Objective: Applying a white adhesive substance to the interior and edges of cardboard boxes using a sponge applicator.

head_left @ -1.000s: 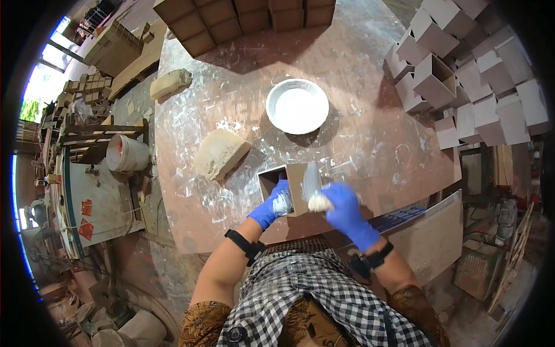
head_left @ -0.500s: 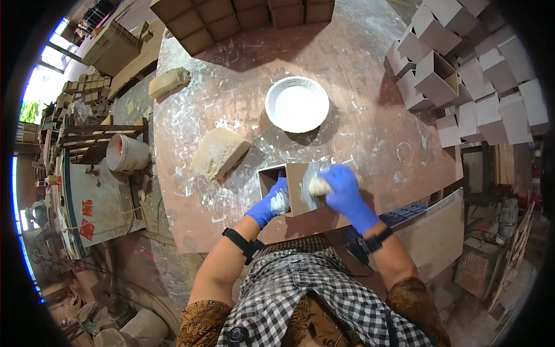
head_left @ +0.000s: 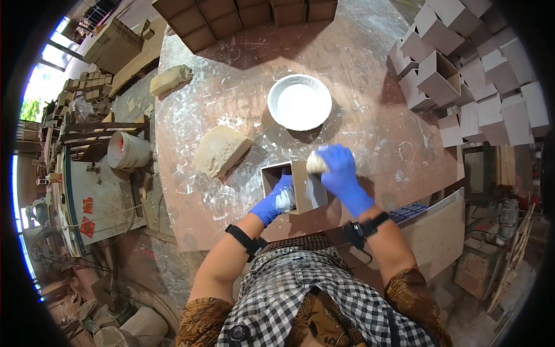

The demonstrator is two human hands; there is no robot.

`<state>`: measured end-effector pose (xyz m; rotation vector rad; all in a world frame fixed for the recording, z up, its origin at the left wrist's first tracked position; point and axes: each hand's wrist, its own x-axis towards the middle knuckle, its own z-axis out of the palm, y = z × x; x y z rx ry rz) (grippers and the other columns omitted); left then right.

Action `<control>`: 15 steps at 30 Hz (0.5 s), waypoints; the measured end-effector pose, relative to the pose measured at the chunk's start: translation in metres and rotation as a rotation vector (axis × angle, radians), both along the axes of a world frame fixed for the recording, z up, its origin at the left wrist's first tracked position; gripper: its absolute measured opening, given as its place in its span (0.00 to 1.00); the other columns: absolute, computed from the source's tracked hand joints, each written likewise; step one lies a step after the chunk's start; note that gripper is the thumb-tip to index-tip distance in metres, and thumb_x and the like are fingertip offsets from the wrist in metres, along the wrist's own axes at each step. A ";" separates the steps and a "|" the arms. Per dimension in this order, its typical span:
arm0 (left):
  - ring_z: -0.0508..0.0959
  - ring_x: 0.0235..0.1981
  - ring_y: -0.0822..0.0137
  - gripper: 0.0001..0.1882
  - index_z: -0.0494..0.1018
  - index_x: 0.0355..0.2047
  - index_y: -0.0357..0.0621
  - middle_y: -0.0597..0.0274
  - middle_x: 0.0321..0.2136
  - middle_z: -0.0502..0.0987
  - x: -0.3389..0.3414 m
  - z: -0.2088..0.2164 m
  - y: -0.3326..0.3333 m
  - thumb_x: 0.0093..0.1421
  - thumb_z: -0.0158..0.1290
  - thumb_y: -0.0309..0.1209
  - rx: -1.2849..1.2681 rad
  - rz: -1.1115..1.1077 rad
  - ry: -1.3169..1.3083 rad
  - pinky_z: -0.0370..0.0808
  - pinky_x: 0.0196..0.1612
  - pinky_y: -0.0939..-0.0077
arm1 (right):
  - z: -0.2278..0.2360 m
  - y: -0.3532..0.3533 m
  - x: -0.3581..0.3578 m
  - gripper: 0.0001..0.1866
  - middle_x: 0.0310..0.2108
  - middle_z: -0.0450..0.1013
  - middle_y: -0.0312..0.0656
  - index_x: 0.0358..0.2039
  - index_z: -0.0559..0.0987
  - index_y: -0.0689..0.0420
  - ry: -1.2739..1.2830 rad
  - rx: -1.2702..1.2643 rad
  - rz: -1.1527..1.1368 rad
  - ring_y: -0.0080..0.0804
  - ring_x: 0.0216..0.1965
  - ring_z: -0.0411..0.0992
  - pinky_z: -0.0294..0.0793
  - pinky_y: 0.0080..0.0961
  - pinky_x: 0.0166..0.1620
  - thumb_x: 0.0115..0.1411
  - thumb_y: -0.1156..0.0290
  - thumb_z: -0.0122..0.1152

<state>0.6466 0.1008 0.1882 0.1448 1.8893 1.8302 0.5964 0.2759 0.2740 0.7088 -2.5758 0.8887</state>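
Observation:
My left hand (head_left: pixel 279 199), in a blue glove smeared with white, reaches into the open end of a brown board box (head_left: pixel 299 184). It steadies the box from inside; its fingertips are hidden. A wet grey-white coat covers part of the box's upper face. My right hand (head_left: pixel 343 178), also gloved in blue, is closed round a small cream sponge (head_left: pixel 316 163) at the far edge of that face. Beyond the box stands a round bowl (head_left: pixel 270 104) of white liquid. A large cream sponge-like block (head_left: pixel 222 150) lies to the left.
Another cream block (head_left: pixel 171 80) lies at the table's left edge. Brown boxes (head_left: pixel 243 22) stand in a row at the far side. Many pale boxes (head_left: pixel 439 81) are stacked at the far right. A white bucket (head_left: pixel 134 151) sits left of the worktable (head_left: pixel 231 196).
My right hand and the sponge have moved away from me across the box's face, to its far edge. The box has shifted slightly right with my left hand still inside.

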 end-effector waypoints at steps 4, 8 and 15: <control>0.73 0.35 0.64 0.14 0.70 0.39 0.40 0.54 0.34 0.73 -0.002 0.005 -0.004 0.51 0.53 0.25 -0.187 -0.091 0.414 0.70 0.39 0.73 | -0.004 0.005 0.025 0.18 0.31 0.71 0.44 0.32 0.75 0.55 -0.031 -0.003 0.110 0.43 0.35 0.69 0.66 0.38 0.39 0.34 0.78 0.55; 0.73 0.37 0.67 0.16 0.68 0.43 0.42 0.58 0.36 0.73 0.011 -0.041 -0.012 0.54 0.51 0.31 0.268 0.087 -0.044 0.70 0.41 0.74 | 0.030 -0.007 0.072 0.21 0.31 0.72 0.42 0.31 0.76 0.55 -0.035 -0.001 0.297 0.43 0.35 0.70 0.68 0.39 0.39 0.30 0.79 0.54; 0.73 0.31 0.66 0.11 0.72 0.36 0.44 0.57 0.30 0.74 0.009 -0.082 -0.014 0.55 0.49 0.35 0.176 0.020 0.106 0.71 0.35 0.73 | 0.015 -0.028 -0.007 0.17 0.31 0.71 0.42 0.32 0.75 0.55 -0.035 -0.073 0.018 0.42 0.35 0.68 0.65 0.36 0.39 0.36 0.76 0.54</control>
